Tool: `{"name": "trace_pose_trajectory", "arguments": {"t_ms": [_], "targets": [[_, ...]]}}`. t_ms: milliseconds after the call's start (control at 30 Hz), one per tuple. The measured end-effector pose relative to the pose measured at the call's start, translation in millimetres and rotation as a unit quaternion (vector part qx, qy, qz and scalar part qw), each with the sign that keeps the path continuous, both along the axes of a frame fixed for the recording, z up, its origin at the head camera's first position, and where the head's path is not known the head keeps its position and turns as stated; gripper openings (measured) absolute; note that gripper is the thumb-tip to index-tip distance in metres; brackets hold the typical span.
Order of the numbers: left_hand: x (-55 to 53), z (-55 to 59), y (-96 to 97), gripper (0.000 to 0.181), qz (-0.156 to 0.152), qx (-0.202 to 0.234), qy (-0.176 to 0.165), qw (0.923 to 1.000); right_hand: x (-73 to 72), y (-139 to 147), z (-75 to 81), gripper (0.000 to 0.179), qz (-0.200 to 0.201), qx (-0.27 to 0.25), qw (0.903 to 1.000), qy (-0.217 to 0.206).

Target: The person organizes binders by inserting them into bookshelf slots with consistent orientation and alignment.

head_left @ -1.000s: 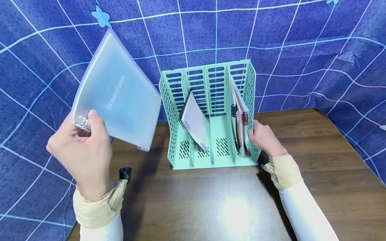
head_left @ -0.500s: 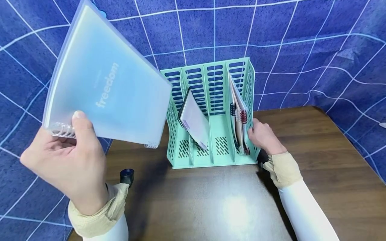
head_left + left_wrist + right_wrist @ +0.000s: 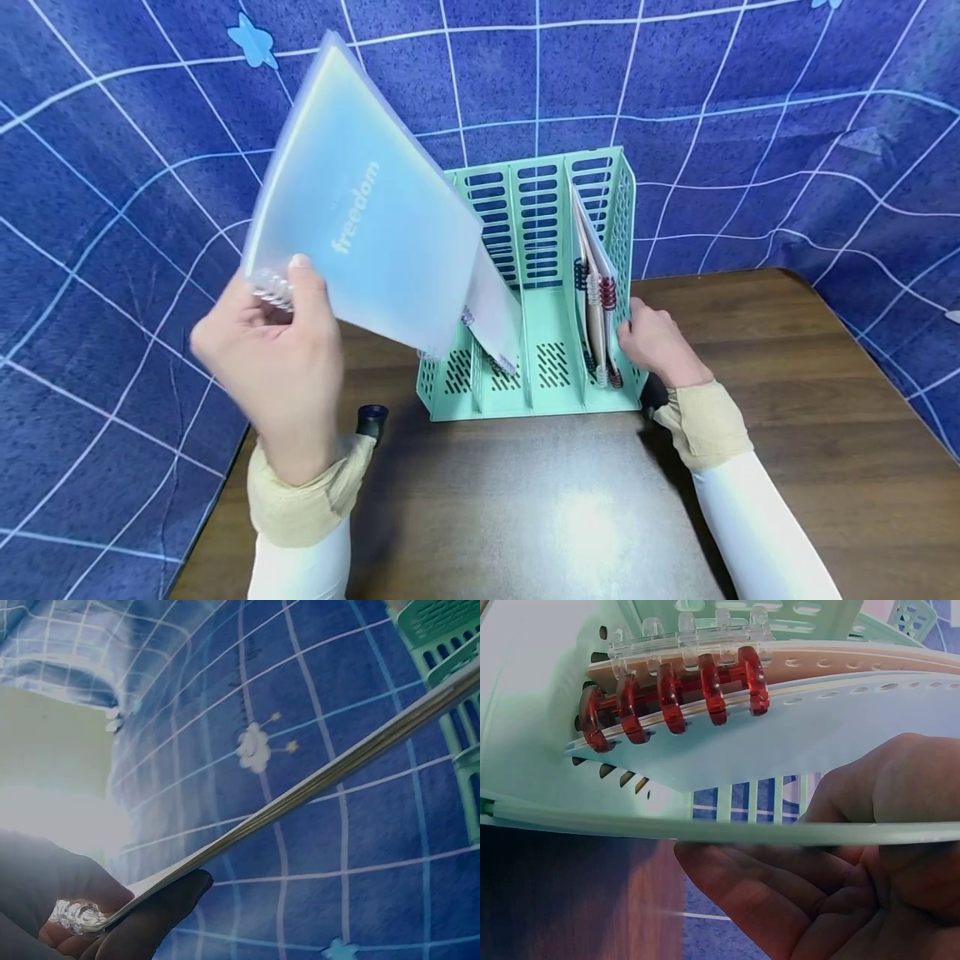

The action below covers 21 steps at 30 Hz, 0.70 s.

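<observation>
My left hand pinches a light blue spiral notebook marked "freedom" by its ringed corner, thumb on the cover. The notebook is held up, tilted, and overlaps the left part of the mint green file organizer in the head view. From the left wrist, its page edge runs away from the fingers. My right hand grips the organizer's right side wall; the right wrist view has the thumb inside and fingers outside the wall's edge. Beside that wall stand several ringed notebooks, one with red rings.
A pale lilac notebook leans inside the organizer, partly behind the blue one. The organizer stands on a brown wooden table. Behind it hangs a blue cloth with a white grid.
My left hand first moved left and nearer with the blue notebook, then swung right, so it now covers the organizer's left part. The right hand stays at the side wall.
</observation>
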<state>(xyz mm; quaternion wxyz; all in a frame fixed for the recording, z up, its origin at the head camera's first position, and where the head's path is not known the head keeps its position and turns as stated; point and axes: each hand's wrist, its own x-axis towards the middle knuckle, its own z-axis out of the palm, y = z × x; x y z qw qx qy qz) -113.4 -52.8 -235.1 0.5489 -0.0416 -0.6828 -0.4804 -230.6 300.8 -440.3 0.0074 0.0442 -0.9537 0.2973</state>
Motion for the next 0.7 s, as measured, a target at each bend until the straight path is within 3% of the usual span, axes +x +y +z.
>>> {"name": "trace_pose_trajectory", "arguments": {"t_ms": [233, 400, 533, 700], "targets": [[-20.2, -18.0, 16.0, 0.029, 0.011, -0.038, -0.057, 0.9976, -0.3, 1, 0.1, 0.050, 0.001, 0.002, 1.0000, 0.000], [-36.1, -34.6, 28.4, 0.021, 0.019, -0.059, -0.079, 0.9949, 0.6, 0, 2.1, 0.049, 0.001, 0.001, 1.0000, 0.001], [-49.5, -52.2, 38.1, 0.023, 0.006, -0.060, -0.086, 0.9944, 0.9, 0, 2.7, 0.045, 0.001, 0.002, 1.0000, 0.006], [-65.3, -74.6, 48.0, 0.041, -0.011, -0.062, -0.099, 0.9931, 0.7, 0, 0.8, 0.046, 0.002, 0.002, 1.0000, 0.005]]}}
